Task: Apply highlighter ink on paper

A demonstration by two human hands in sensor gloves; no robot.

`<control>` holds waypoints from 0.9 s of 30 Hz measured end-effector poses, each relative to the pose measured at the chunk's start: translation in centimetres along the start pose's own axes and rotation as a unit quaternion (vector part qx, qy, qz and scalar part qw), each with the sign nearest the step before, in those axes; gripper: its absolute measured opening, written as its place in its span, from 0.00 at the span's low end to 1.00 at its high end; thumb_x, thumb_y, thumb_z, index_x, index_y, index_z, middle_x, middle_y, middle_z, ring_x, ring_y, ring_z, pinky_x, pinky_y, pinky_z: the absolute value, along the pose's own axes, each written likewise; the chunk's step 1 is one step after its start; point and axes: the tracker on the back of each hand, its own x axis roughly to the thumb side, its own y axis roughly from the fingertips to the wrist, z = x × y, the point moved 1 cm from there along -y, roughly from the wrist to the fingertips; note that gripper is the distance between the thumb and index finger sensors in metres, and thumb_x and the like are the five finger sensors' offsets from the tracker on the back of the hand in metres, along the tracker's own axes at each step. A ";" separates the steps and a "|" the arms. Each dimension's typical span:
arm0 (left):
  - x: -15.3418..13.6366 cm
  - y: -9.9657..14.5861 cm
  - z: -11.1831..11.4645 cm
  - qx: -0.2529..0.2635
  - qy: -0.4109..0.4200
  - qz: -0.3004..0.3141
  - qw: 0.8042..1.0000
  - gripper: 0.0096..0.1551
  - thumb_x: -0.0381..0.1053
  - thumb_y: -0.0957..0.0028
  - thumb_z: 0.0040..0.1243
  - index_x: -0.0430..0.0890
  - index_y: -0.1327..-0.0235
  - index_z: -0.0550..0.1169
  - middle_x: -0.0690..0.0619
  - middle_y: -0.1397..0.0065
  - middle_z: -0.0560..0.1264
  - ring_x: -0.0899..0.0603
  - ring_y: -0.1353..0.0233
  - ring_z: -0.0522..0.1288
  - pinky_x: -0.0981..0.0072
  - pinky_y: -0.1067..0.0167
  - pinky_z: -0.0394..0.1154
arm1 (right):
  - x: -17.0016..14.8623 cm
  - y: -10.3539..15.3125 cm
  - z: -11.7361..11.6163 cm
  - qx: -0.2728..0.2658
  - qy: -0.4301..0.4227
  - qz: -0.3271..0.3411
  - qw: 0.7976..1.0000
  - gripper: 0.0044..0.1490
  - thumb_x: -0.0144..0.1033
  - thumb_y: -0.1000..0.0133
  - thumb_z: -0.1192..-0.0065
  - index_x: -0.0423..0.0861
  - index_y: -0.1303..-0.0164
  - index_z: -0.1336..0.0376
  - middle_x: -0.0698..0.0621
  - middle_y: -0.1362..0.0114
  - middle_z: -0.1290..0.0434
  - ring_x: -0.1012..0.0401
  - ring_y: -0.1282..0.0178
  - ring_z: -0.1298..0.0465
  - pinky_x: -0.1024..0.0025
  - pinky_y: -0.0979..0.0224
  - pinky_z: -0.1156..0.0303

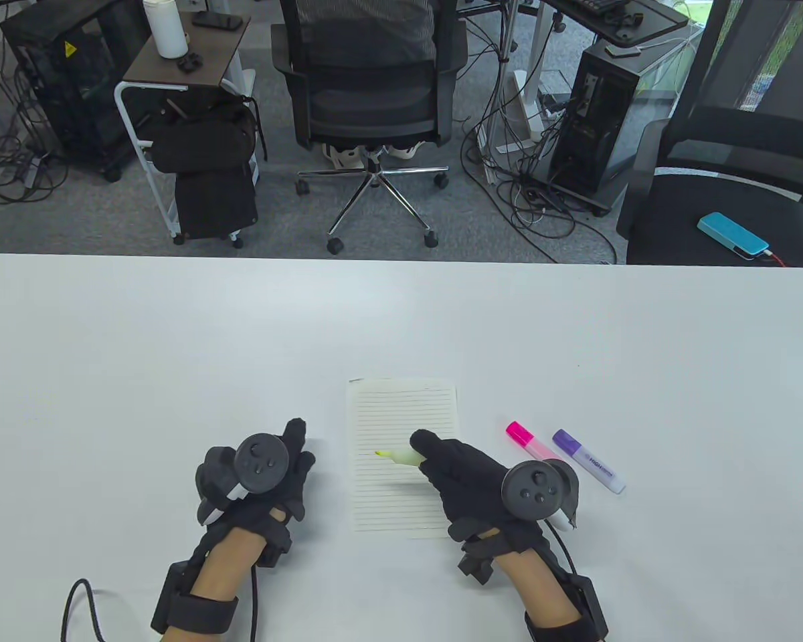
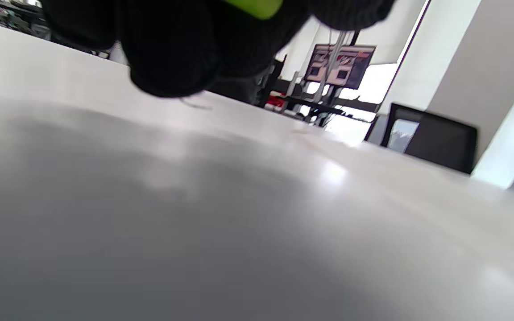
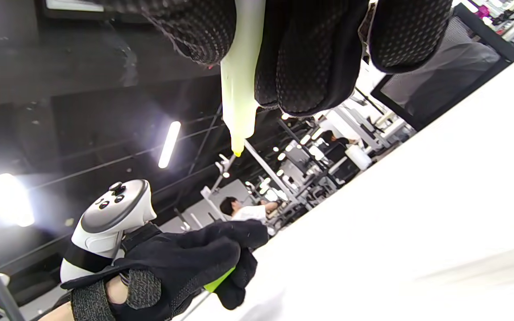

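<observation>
1. The table view hides what the left hand [image 1: 257, 471] holds; the left wrist view shows a green cap [image 2: 257, 6] between its curled fingers, and the right wrist view shows the same green piece poking from that fist.
2. The left hand rests on the tabletop [image 1: 174, 334] near the front edge, just left of the lined paper [image 1: 401, 428], knuckles up and fingers curled around the cap.
3. The paper lies near the tabletop's front edge, a little right of the middle.
4. The right hand [image 1: 472, 478] grips the yellow highlighter [image 1: 401, 457] uncapped, fingers closed round its barrel. The tip points left over the paper's left-middle lines; whether it touches the sheet cannot be told.
5. A pink highlighter [image 1: 528, 441] and a purple highlighter [image 1: 587, 461], both capped, lie side by side just right of the paper, slanted toward the front right corner.
6. The tabletop is plain white. Behind its far edge stand office chairs, computer towers, loose cables and a small cart on grey carpet.
</observation>
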 end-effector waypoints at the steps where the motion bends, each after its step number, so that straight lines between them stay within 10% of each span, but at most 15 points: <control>1: -0.4 -0.2 0.3 -0.022 -0.026 -0.015 0.999 0.33 0.56 0.52 0.55 0.55 0.29 0.72 0.49 0.33 0.73 0.41 0.42 0.77 0.36 0.35 0.67 | -0.1 0.0 -0.1 0.001 0.003 -0.003 1.000 0.29 0.37 0.32 0.42 0.53 0.19 0.42 0.40 0.29 0.28 0.45 0.41 0.24 0.35 0.28 0.35; 15: -0.3 -0.9 1.7 -0.091 -0.079 -0.034 0.992 0.35 0.47 0.53 0.61 0.56 0.28 0.70 0.49 0.21 0.65 0.39 0.30 0.69 0.36 0.31 0.63 | -1.5 -0.1 -0.9 0.029 0.031 -0.061 0.997 0.28 0.36 0.33 0.41 0.52 0.20 0.40 0.38 0.29 0.27 0.43 0.40 0.23 0.36 0.30 0.34; 27: 2.9 0.2 1.4 -0.081 -0.035 0.050 0.995 0.43 0.62 0.54 0.60 0.54 0.24 0.61 0.46 0.17 0.54 0.33 0.20 0.56 0.30 0.28 0.52 | -0.8 -0.4 -1.0 0.073 0.090 -0.095 0.989 0.26 0.38 0.33 0.40 0.47 0.25 0.36 0.39 0.38 0.23 0.46 0.49 0.21 0.39 0.33 0.31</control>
